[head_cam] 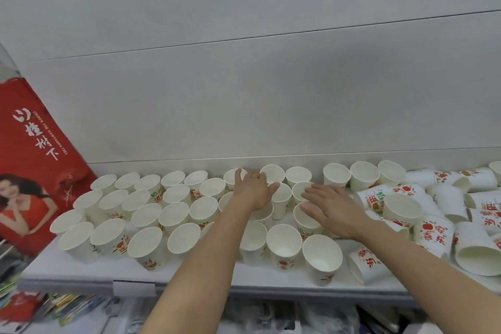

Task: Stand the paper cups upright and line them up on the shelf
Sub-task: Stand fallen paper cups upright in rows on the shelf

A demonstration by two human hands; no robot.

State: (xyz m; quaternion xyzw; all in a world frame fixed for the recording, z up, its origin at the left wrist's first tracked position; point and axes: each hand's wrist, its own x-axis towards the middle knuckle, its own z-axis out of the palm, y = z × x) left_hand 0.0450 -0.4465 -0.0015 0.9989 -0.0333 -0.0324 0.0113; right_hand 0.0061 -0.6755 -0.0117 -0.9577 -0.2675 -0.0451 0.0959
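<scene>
From the head camera we look down at a white shelf (pixel 89 276) crowded with paper cups. Our left hand (pixel 253 189) reaches to the back row, fingers curled round the rim of an upright cup (pixel 273 174), so that grip is grasping a cup. Our right hand (pixel 329 202) lies flat with straight fingers over the rims of the middle cups (pixel 301 190), its grip released and only touching.

To do this step well, we judge it best to set the held cup down level, rim up, just beside its neighbours in the back row, and to use the flat hand to steady the cups beside it so none tips. Light pressure matters, since thin paper walls dent easily.

As for numbers, we count roughly thirty-five upright cups, most in rows on the left half of the shelf. On the right lies a heap of fallen cups (pixel 379 196), perhaps a dozen, some partly hidden; one tipped cup (pixel 366 263) lies near the front edge. A red poster (pixel 35 149) leans at the left end. Both hands are bare.
</scene>
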